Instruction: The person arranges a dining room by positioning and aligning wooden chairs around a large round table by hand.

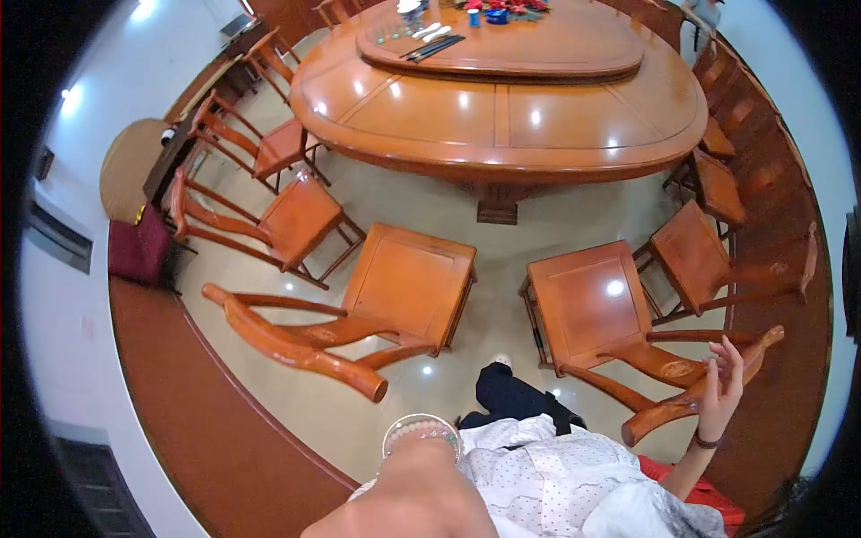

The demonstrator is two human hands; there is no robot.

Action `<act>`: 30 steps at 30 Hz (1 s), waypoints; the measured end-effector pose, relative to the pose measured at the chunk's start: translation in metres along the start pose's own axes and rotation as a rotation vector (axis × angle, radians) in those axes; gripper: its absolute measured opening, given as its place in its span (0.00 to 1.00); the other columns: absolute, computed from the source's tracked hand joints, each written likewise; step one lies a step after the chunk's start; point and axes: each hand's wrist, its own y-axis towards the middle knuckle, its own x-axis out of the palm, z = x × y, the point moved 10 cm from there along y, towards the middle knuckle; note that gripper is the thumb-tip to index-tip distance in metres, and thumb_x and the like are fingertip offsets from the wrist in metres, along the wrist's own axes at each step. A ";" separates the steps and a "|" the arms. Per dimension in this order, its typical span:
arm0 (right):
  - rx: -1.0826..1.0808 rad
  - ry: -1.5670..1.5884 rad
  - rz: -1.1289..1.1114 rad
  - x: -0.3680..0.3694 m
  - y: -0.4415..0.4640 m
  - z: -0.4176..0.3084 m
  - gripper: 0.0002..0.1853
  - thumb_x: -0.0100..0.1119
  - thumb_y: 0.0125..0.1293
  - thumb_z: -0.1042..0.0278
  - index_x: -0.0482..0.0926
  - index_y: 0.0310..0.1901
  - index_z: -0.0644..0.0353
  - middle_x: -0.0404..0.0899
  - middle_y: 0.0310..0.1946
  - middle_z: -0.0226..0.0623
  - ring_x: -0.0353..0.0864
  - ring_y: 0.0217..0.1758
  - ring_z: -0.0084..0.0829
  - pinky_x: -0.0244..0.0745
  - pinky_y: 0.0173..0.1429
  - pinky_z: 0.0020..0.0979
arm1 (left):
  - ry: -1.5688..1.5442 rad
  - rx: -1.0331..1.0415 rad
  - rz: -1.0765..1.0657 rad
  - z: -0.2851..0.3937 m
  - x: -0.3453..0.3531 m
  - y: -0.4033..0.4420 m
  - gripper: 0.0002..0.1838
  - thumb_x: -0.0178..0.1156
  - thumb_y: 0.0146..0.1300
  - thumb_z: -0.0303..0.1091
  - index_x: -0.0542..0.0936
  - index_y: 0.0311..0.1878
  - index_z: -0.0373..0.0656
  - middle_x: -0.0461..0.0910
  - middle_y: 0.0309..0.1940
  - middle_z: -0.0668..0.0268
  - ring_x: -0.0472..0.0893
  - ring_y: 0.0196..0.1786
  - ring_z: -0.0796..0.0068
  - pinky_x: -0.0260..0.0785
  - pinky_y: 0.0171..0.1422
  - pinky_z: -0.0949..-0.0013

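Note:
My right hand (722, 386) is raised at the lower right, palm partly showing, fingers stretched and slightly curled with nothing between them. A dark band circles its wrist. It is nearest the top rail of a wooden chair (587, 300); whether it touches the rail is unclear. My left hand (395, 511) is very close to the camera at the bottom edge, its fingers out of sight. A beaded bracelet and a bangle (390, 437) are at its wrist. Another wooden chair (408, 278) stands ahead on the left.
A large round wooden table (502, 134) stands ahead; its raised turntable (538, 54) bears black chopsticks (433, 48), white spoons, glasses, a blue cup and red flowers. More chairs line both sides. At the left are a round board (130, 170) and a dark red seat. Someone (705, 13) is at the upper right.

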 end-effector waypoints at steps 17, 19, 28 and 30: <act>0.291 -0.113 0.097 0.003 0.010 0.078 0.16 0.53 0.64 0.79 0.74 0.53 0.65 0.79 0.41 0.40 0.79 0.41 0.29 0.74 0.48 0.28 | -0.367 -0.198 -0.340 -0.217 -0.057 0.040 0.07 0.47 0.69 0.32 0.75 0.35 0.50 0.82 0.39 0.66 0.75 0.51 0.63 0.62 0.57 0.61; 0.307 -0.109 0.118 0.002 0.009 0.081 0.15 0.53 0.64 0.79 0.74 0.53 0.66 0.79 0.41 0.40 0.79 0.40 0.29 0.74 0.47 0.28 | -0.435 -0.067 -0.165 -0.243 -0.042 0.046 0.06 0.48 0.69 0.30 0.75 0.38 0.46 0.80 0.42 0.61 0.72 0.56 0.59 0.62 0.58 0.60; 0.599 -0.174 0.109 -0.004 0.001 0.116 0.14 0.54 0.62 0.78 0.75 0.50 0.63 0.78 0.37 0.35 0.77 0.41 0.24 0.72 0.46 0.27 | -1.475 -0.903 -0.186 -0.264 -0.063 0.037 0.17 0.51 0.70 0.32 0.69 0.56 0.30 0.72 0.56 0.50 0.71 0.58 0.54 0.61 0.62 0.59; 0.618 -0.206 0.037 0.006 0.013 0.121 0.12 0.54 0.63 0.78 0.76 0.48 0.63 0.78 0.35 0.33 0.76 0.39 0.22 0.71 0.42 0.24 | -1.419 -0.848 -0.515 -0.260 -0.099 0.033 0.20 0.51 0.70 0.33 0.66 0.59 0.29 0.71 0.56 0.51 0.71 0.59 0.54 0.61 0.63 0.59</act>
